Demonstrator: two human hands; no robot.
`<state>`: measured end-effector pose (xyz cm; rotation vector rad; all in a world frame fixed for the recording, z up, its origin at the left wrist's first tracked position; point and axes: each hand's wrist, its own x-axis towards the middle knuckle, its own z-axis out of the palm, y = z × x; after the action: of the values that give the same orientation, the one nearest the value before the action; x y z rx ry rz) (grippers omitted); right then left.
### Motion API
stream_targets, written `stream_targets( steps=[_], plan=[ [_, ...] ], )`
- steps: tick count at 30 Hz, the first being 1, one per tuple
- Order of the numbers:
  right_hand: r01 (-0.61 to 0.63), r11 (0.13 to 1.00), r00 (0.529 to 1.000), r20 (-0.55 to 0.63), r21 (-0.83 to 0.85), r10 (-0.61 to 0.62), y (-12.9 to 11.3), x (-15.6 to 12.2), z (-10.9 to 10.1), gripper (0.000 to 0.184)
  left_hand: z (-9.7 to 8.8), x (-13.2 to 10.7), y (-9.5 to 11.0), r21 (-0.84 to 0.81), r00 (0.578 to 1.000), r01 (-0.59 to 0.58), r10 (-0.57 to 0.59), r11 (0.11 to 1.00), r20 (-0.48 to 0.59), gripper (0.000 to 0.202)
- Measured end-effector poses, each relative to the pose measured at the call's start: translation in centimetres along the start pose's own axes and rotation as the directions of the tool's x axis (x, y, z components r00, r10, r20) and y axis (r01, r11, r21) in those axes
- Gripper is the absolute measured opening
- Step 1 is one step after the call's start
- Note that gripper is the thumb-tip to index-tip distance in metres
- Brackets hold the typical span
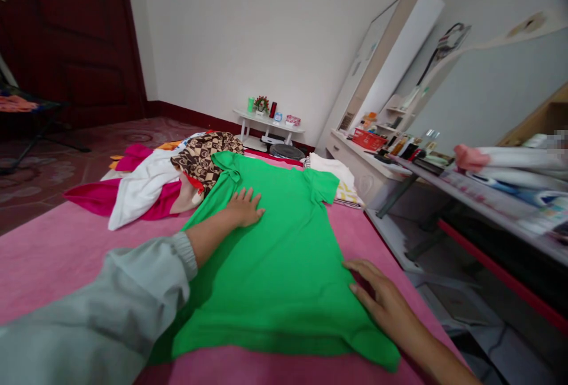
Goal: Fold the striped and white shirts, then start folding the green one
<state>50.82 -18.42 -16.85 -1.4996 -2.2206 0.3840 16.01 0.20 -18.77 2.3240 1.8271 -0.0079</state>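
Observation:
A bright green short-sleeved shirt [279,255] lies spread flat on a pink bed cover [57,255]. My left hand [245,206] rests flat on the shirt's upper part near the collar, fingers stretched out. My right hand [381,296] lies flat at the shirt's right lower edge, fingers spread, touching the fabric and the cover. Neither hand grips anything.
A heap of clothes [164,181], white, magenta and brown-patterned, lies at the far left of the bed. Folded white cloth [337,175] sits past the shirt. A cluttered dresser [377,154] and desk [501,196] stand to the right; a small white table [268,122] stands by the wall.

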Motion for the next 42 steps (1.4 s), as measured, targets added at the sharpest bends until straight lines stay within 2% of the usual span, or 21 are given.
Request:
stream_targets(
  steps=[3,6,9,12,14,19,25,28,31,36,42],
  plan=[
    [0.022,0.997,1.000,-0.004,0.080,-0.022,-0.7,-1.1,-0.6,0.029,-0.6,-1.8,-0.8,0.006,0.996,-0.067,0.067,0.998,0.054,0.061],
    [-0.003,0.994,1.000,-0.003,0.108,0.003,-1.4,-2.2,-0.9,0.025,-0.5,-3.5,-0.8,0.007,0.994,-0.095,0.095,0.995,0.048,0.059],
    [-0.013,0.992,1.000,0.029,0.124,0.010,-1.6,-3.1,-0.9,0.025,0.7,-4.8,-0.1,-0.008,0.994,-0.064,0.063,0.998,-0.092,0.068],
    [0.003,0.993,0.999,0.048,0.118,-0.009,-1.4,-3.4,-0.6,0.023,1.8,-5.5,0.5,-0.041,0.964,-0.051,0.038,0.998,-0.264,0.079],
    [0.002,0.995,0.999,0.038,0.102,-0.006,-1.2,-3.3,-0.3,0.016,2.2,-5.7,0.6,-0.050,0.954,-0.071,0.053,0.996,-0.296,0.078],
    [0.010,0.995,1.000,0.010,0.095,-0.011,-1.2,-2.8,-0.1,0.014,2.0,-5.8,0.3,-0.056,0.947,-0.105,0.083,0.993,-0.312,0.072],
    [0.013,0.992,1.000,-0.006,0.129,-0.012,-1.4,-3.3,-1.1,0.017,2.1,-5.9,0.4,-0.058,0.943,-0.118,0.094,0.991,-0.319,0.073],
    [0.018,0.994,0.999,0.033,0.107,-0.022,-1.7,-3.7,-1.1,0.004,2.2,-5.8,0.3,-0.060,0.946,-0.124,0.100,0.990,-0.309,0.074],
    [0.023,0.996,0.998,0.061,0.091,-0.029,-2.1,-3.7,-0.7,0.008,2.3,-5.7,0.3,-0.056,0.945,-0.125,0.102,0.991,-0.310,0.074],
    [0.011,0.996,1.000,0.016,0.093,-0.012,-2.6,-3.5,-0.9,0.010,2.3,-5.7,0.3,-0.053,0.944,-0.127,0.104,0.991,-0.314,0.072],
    [0.015,0.998,0.989,0.146,0.061,-0.024,-3.8,-4.5,-1.8,0.012,2.3,-5.7,0.3,-0.049,0.942,-0.129,0.107,0.990,-0.318,0.071]
  ],
)
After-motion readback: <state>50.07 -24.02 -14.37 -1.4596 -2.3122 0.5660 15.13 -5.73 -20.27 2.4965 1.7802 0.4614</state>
